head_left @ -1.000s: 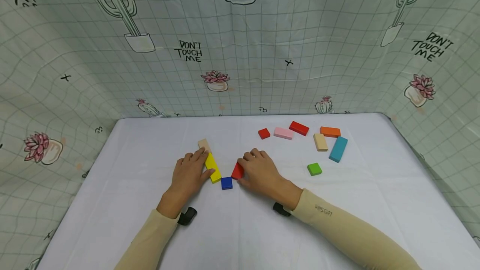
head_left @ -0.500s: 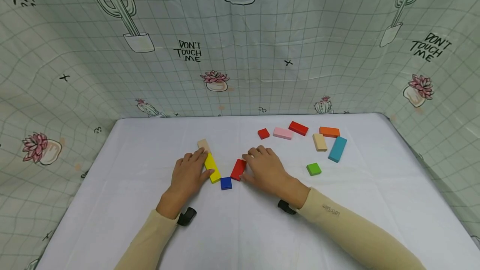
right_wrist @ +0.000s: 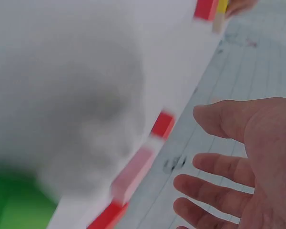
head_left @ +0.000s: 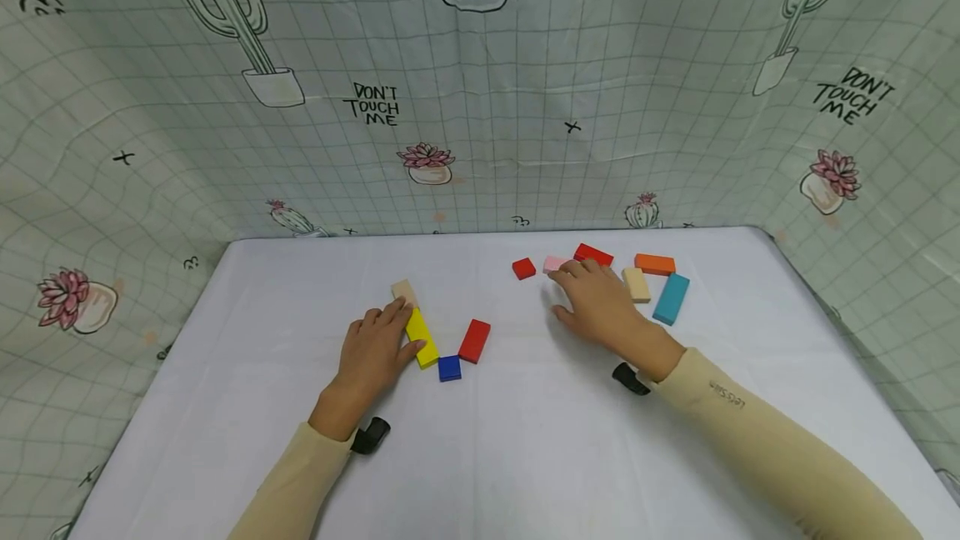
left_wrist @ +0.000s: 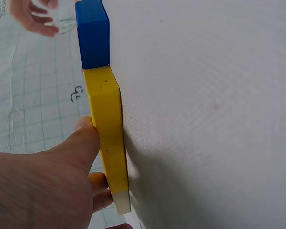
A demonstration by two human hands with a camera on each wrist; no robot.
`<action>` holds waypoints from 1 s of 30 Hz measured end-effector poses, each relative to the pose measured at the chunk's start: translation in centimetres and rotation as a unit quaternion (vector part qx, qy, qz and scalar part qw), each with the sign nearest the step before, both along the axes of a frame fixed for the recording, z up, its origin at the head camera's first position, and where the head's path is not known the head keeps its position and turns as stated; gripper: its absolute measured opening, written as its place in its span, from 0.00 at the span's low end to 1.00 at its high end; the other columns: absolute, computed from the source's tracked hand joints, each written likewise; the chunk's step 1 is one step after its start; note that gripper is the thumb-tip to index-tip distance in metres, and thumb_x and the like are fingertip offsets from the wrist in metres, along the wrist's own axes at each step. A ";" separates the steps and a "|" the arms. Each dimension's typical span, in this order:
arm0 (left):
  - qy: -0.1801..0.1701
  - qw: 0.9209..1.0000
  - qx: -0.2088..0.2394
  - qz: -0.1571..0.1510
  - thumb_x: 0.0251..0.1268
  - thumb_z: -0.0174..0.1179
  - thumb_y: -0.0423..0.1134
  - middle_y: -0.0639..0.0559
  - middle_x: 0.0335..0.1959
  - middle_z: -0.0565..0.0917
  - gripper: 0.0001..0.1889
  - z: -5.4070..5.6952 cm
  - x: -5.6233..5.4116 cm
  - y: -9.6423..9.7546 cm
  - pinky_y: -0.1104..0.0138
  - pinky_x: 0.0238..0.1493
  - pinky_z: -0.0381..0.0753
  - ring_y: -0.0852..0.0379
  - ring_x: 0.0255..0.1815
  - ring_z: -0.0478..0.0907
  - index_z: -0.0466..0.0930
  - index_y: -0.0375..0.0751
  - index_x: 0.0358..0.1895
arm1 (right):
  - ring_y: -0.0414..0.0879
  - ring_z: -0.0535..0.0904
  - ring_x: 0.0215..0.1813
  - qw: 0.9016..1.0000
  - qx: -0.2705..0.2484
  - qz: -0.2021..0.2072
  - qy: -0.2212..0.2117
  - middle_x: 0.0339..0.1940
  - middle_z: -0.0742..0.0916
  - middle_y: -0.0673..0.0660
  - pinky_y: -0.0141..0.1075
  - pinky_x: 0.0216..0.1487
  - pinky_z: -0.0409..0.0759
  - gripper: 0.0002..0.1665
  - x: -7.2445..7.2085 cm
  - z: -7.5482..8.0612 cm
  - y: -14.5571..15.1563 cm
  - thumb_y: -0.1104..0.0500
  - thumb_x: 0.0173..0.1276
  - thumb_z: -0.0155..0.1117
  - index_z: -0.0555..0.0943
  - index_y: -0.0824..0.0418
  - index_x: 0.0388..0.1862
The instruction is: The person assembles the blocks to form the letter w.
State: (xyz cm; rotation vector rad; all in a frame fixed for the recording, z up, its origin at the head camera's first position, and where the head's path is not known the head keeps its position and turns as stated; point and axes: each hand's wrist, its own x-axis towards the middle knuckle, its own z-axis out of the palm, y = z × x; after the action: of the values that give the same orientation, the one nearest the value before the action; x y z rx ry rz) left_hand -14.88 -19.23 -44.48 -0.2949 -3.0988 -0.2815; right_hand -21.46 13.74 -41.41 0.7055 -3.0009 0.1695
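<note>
In the head view, my left hand (head_left: 375, 350) rests along a yellow block (head_left: 422, 338), its thumb touching it. The fingertips reach a beige block (head_left: 403, 292) at the yellow block's far end. A small blue block (head_left: 450, 368) sits at the near end, with a red block (head_left: 474, 342) slanting off its other side. My right hand (head_left: 600, 304) holds nothing; its spread fingers are over the table near a pink block (head_left: 555, 264) and a long red block (head_left: 593, 254). A green block (right_wrist: 19, 205) shows blurred in the right wrist view; my right arm hides it in the head view.
A small red block (head_left: 524, 268) lies left of the pink one. To the right of my right hand are a cream block (head_left: 636, 284), an orange block (head_left: 655, 264) and a teal block (head_left: 671, 299). A printed cloth (head_left: 480, 140) hangs behind the white table (head_left: 480, 457).
My right hand has let go of the slanting red block and moved right and away, toward the pink block. My left hand has stayed on the yellow block.
</note>
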 end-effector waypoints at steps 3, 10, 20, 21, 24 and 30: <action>-0.002 1.000 0.001 0.000 0.76 0.66 0.49 0.39 0.79 0.70 0.33 0.0 0.0 0.0 0.41 0.71 0.72 0.36 0.72 0.71 0.72 0.35 0.76 | 0.65 0.76 0.67 1.000 0.004 -0.011 0.002 0.66 0.83 0.67 0.61 0.69 0.76 0.33 -0.9 0.1 1.9 0.54 0.71 0.75 0.80 0.67 0.70; -0.006 1.000 0.001 0.001 0.76 0.66 0.49 0.39 0.79 0.70 0.33 -0.1 -0.1 0.0 0.41 0.72 0.71 0.36 0.72 0.70 0.72 0.35 0.76 | 0.68 0.76 0.65 1.000 0.006 0.002 -0.001 0.67 0.82 0.69 0.62 0.66 0.77 0.31 -3.1 0.5 5.4 0.59 0.71 0.74 0.79 0.69 0.69; -0.009 1.000 0.008 0.005 0.76 0.66 0.50 0.39 0.80 0.69 0.34 -0.3 -0.2 0.0 0.41 0.72 0.70 0.36 0.73 0.70 0.71 0.35 0.77 | 0.70 0.75 0.68 0.999 -0.002 0.035 -0.009 0.70 0.80 0.71 0.64 0.66 0.77 0.31 -5.5 0.4 7.2 0.65 0.69 0.72 0.79 0.70 0.69; -0.009 1.000 0.008 0.006 0.76 0.66 0.50 0.40 0.80 0.69 0.34 -0.3 -0.2 -0.1 0.41 0.72 0.70 0.36 0.73 0.70 0.71 0.36 0.77 | 0.70 0.75 0.68 0.999 0.000 0.036 -0.014 0.70 0.80 0.70 0.64 0.67 0.77 0.31 -5.7 0.4 7.3 0.65 0.69 0.72 0.78 0.70 0.70; -0.009 1.000 0.009 0.005 0.76 0.65 0.50 0.40 0.80 0.69 0.34 -0.3 -0.3 -0.1 0.41 0.73 0.70 0.36 0.73 0.70 0.71 0.36 0.77 | 0.70 0.73 0.70 0.999 0.011 0.037 -0.029 0.72 0.79 0.70 0.65 0.69 0.75 0.32 -6.2 0.2 7.5 0.65 0.69 0.72 0.77 0.69 0.71; -0.007 1.000 0.008 0.004 0.76 0.66 0.50 0.40 0.80 0.69 0.34 -0.3 -0.3 -0.1 0.41 0.72 0.70 0.36 0.73 0.70 0.72 0.36 0.77 | 0.71 0.73 0.71 0.998 0.019 0.045 -0.034 0.72 0.79 0.71 0.65 0.70 0.75 0.33 -7.0 0.0 7.7 0.66 0.68 0.73 0.77 0.69 0.72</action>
State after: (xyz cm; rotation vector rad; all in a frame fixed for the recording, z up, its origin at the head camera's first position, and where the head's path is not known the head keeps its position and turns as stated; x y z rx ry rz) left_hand -15.17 -19.29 -44.74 -0.2818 -3.1088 -0.3093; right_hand -28.48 21.46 -41.36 0.8567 -3.0458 0.1430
